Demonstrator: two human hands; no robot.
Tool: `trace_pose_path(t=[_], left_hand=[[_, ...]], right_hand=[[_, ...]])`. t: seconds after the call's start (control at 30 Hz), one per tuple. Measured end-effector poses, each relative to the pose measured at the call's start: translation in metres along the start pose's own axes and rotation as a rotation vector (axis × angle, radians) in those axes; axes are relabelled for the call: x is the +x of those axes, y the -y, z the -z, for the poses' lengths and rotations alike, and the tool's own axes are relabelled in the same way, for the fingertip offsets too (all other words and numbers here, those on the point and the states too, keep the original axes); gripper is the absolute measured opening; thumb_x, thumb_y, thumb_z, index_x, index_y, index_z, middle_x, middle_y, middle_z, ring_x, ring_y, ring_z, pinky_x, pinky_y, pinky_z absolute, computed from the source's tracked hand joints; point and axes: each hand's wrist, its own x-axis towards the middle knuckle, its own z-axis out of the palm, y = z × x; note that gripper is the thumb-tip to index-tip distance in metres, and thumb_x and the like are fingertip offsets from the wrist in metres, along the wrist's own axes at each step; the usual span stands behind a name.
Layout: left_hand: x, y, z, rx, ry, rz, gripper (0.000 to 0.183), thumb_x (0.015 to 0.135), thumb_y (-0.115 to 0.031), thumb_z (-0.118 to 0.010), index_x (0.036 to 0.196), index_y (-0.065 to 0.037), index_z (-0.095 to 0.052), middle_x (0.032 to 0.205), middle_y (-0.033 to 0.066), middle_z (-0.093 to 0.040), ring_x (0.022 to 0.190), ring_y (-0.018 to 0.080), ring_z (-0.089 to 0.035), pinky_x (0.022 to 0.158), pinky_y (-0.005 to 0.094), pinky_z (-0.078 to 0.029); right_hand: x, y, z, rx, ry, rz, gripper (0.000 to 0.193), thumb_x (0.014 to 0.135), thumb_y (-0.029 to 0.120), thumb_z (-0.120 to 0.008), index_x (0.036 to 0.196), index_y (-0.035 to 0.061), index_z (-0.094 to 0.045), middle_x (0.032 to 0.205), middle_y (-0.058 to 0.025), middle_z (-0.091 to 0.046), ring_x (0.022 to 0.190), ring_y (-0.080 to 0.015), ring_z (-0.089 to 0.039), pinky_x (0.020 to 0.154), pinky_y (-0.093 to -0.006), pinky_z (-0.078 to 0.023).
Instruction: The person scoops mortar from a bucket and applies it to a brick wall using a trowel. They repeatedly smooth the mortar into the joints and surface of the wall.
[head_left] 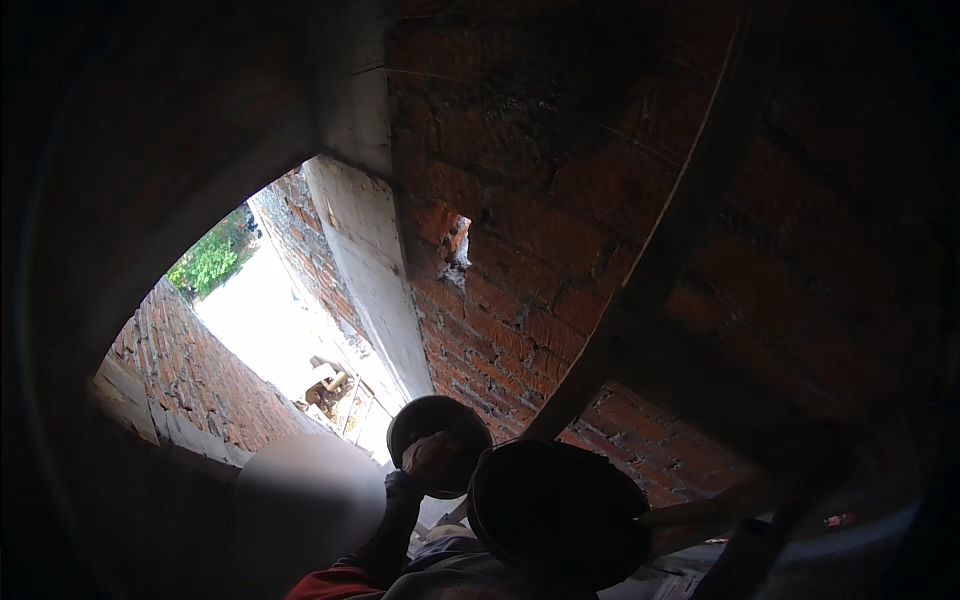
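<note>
In the lower middle, my left hand [430,456] reaches up from a dark sleeve with red at its lower end. It lies over the left part of a dark, round, bucket-like container [466,428], with its fingers bent together at the rim. Shadow hides the exact grip. A larger, nearly black round bucket [560,508] stands close on the right, overlapping the first one's edge. What either container holds is too dark to make out. My right hand does not show.
A rough brick wall [520,300] with a small hole [457,245] rises ahead. A wooden beam [640,275] slants across it. At left, an opening looks down onto bright ground with rubble [330,390] and a green bush [212,258]. A pale rounded shape [310,500] sits lower left.
</note>
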Motion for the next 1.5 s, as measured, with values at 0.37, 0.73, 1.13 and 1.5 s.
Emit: trace_pose_path(t=[0.37, 0.73, 1.13, 1.5], left_hand=[[0.062, -0.169, 0.183, -0.942, -0.374, -0.596, 0.034, 0.105, -0.007, -0.046, 0.138, -0.007, -0.05, 0.113, 0.0109, -0.069, 0.102, 0.0157, -0.065, 0.085, 0.0287, -0.05], [0.214, -0.298, 0.238, -1.76, -0.328, -0.789, 0.051, 0.099, -0.004, -0.061, 0.147, -0.007, -0.044, 0.133, 0.0157, -0.057, 0.121, 0.0243, -0.06, 0.092, 0.0398, -0.06], [0.252, -0.337, 0.244, -1.717, -0.553, -0.788, 0.038, 0.099, -0.011, -0.057, 0.136, -0.009, -0.051, 0.118, 0.0125, -0.059, 0.1, 0.0258, -0.067, 0.08, 0.0393, -0.061], [0.244, -0.341, 0.251, -2.029, -0.306, -0.805, 0.034, 0.101, -0.022, -0.051, 0.131, -0.006, -0.054, 0.11, 0.0144, -0.059, 0.093, 0.0276, -0.067, 0.075, 0.0418, -0.061]], right_hand=[[0.121, 0.116, 0.079, 0.401, 0.167, 0.217, 0.032, 0.103, 0.026, -0.058, 0.125, 0.0034, -0.059, 0.123, -0.0182, -0.065, 0.114, -0.0305, -0.064, 0.091, -0.0424, -0.054], [0.268, 0.299, -0.005, 0.386, 0.447, 0.432, 0.025, 0.101, 0.024, -0.06, 0.111, 0.0014, -0.065, 0.113, -0.0178, -0.066, 0.106, -0.0276, -0.066, 0.083, -0.0399, -0.054], [0.279, 0.272, -0.175, 0.419, -0.144, 0.51, 0.022, 0.098, 0.022, -0.061, 0.098, 0.0012, -0.067, 0.092, -0.0164, -0.068, 0.085, -0.0304, -0.068, 0.074, -0.0419, -0.054], [0.274, 0.291, -0.134, 0.059, 0.004, 0.56, 0.018, 0.086, 0.015, -0.068, 0.091, -0.0022, -0.071, 0.086, -0.0229, -0.069, 0.078, -0.0373, -0.07, 0.07, -0.0482, -0.056]])
